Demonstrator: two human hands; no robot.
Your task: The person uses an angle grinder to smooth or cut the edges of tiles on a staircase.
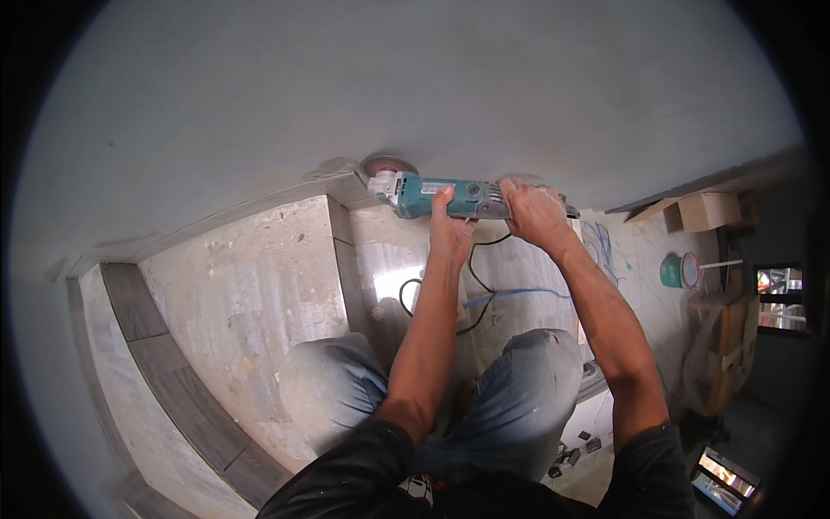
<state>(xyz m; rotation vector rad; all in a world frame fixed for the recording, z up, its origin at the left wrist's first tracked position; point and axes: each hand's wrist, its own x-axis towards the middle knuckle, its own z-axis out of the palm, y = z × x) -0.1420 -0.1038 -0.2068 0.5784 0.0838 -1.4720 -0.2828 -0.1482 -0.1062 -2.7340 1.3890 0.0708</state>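
A teal angle grinder (467, 200) lies sideways in both my hands, its disc (388, 164) at the grey wall (432, 104) beside the tiled edge (339, 182); whether the disc touches is hard to tell. My left hand (450, 226) is closed on the middle of the grinder's body, thumb on top. My right hand (535, 213) is wrapped round the rear end of the tool. Below it a black cord (472, 264) hangs in loops over the dusty floor.
Tiled steps (147, 329) run along the left. My jeans-clad knees (527, 363) are bent below. Blue hoses (536, 292), a cardboard box (709, 211), a teal bucket (679, 271) with a stick and boards (731, 355) lie to the right, near two window openings (780, 296).
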